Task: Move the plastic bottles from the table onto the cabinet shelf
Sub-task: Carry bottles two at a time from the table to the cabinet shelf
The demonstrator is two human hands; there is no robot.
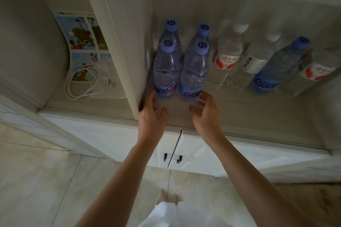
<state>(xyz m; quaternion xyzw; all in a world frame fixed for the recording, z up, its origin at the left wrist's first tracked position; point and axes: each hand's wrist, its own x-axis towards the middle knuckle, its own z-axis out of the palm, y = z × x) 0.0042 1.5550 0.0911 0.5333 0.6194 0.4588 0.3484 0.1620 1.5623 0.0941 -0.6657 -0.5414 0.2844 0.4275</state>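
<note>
Both hands, left (151, 114) and right (205, 111), loosely open at the two front bottles (193, 72) on the shelf (258, 108).

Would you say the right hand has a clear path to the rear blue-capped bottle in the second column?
Probably not directly: the front blue-capped bottle stands right before the rear blue-capped bottle, and the right hand is low at the front one's base. Reaching over the caps looks free.
</note>
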